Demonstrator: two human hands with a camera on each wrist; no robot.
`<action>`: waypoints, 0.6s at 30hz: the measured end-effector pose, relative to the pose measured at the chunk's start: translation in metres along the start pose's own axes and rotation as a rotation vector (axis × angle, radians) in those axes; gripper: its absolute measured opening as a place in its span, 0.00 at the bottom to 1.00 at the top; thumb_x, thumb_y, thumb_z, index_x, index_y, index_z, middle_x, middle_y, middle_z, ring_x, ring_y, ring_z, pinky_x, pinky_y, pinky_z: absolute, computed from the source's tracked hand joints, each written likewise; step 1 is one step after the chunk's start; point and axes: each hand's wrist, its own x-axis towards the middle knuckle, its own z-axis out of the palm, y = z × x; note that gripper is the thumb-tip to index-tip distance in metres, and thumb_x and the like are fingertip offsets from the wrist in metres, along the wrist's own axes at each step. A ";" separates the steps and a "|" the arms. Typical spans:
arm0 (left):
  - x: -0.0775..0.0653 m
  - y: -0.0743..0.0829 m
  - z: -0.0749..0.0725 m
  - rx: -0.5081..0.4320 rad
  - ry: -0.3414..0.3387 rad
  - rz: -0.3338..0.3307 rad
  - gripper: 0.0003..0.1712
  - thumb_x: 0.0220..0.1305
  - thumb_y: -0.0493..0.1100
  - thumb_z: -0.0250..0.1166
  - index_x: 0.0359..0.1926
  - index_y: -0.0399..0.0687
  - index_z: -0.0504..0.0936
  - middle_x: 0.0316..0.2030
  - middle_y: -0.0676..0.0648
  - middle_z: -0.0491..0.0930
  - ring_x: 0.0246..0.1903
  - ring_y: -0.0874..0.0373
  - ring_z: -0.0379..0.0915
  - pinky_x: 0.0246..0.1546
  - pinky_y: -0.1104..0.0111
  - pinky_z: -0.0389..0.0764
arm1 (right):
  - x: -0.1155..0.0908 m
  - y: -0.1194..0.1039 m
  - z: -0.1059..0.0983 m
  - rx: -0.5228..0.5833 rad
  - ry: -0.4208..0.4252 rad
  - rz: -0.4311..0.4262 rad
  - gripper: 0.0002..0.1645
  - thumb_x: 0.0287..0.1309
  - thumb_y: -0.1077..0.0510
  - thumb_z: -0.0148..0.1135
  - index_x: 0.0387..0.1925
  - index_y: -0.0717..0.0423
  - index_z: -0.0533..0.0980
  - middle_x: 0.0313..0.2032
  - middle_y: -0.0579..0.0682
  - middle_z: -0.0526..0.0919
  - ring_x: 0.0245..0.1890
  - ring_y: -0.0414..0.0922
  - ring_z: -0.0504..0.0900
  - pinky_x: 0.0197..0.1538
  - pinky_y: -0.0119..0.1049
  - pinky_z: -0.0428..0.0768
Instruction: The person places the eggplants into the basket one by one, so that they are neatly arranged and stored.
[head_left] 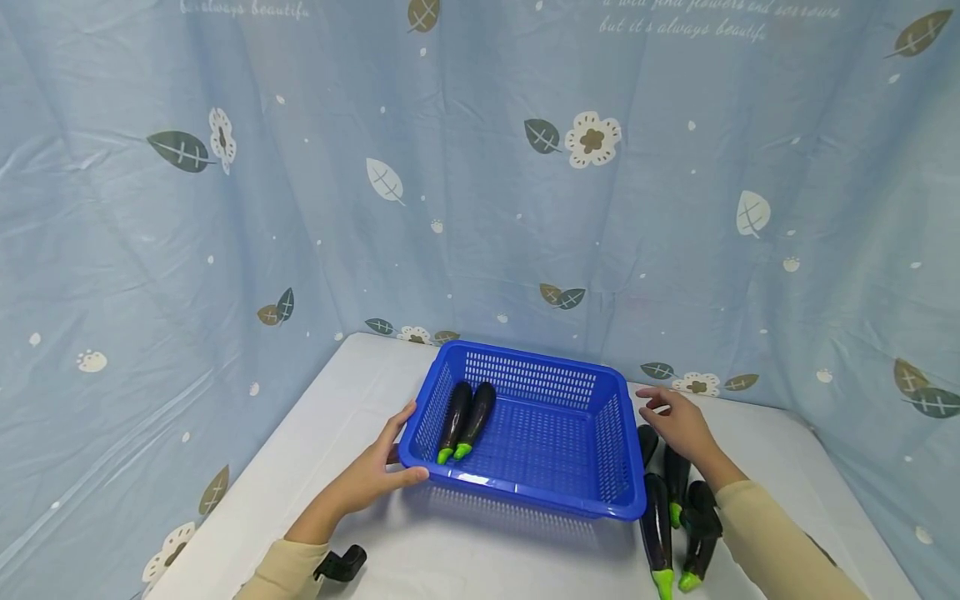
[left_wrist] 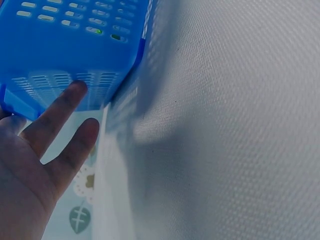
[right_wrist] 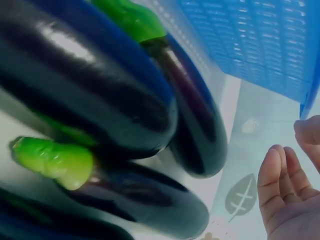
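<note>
A blue plastic basket point(head_left: 517, 492) with slotted walls stands on the white table, two dark eggplants point(head_left: 477, 412) side by side at its left end. At the basket's front left corner is my left hand point(head_left: 375, 471), thumb by the front rim and another finger along the left side. Two of its fingers point(left_wrist: 62, 107) stretch out straight and spread by the basket wall in the left wrist view. My right hand point(head_left: 678, 423) hovers just off the basket's right rim, fingers loosely bent and holding nothing. Below it lie several eggplants point(head_left: 657, 525) with green stem ends.
The white table point(head_left: 450, 558) ends at a pale blue curtain point(head_left: 480, 208) with leaf and flower prints, which hangs behind and at both sides. A small black device point(head_left: 343, 563) sits at my left wrist. Eggplants point(right_wrist: 90, 80) lie close together beside the basket's right wall.
</note>
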 end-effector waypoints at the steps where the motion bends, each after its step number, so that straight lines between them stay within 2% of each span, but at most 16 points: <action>1: 0.000 0.000 0.000 0.001 0.001 0.000 0.59 0.63 0.52 0.73 0.82 0.63 0.41 0.81 0.44 0.42 0.66 0.36 0.67 0.62 0.45 0.72 | -0.001 0.001 0.000 -0.006 -0.006 0.005 0.20 0.68 0.59 0.62 0.58 0.64 0.78 0.45 0.65 0.83 0.44 0.62 0.83 0.44 0.55 0.84; 10: 0.001 0.000 0.000 0.011 0.006 0.000 0.59 0.63 0.52 0.73 0.82 0.64 0.41 0.81 0.44 0.43 0.66 0.36 0.67 0.62 0.45 0.73 | -0.010 0.014 0.001 -0.003 -0.025 0.010 0.21 0.68 0.58 0.62 0.59 0.63 0.77 0.46 0.65 0.82 0.43 0.61 0.84 0.42 0.54 0.85; 18: 0.001 -0.001 0.001 0.030 0.000 0.026 0.60 0.63 0.52 0.72 0.82 0.61 0.40 0.81 0.41 0.43 0.66 0.34 0.67 0.62 0.45 0.73 | -0.017 0.022 -0.001 -0.009 -0.028 0.043 0.21 0.69 0.58 0.61 0.59 0.63 0.77 0.47 0.65 0.82 0.44 0.62 0.83 0.42 0.53 0.84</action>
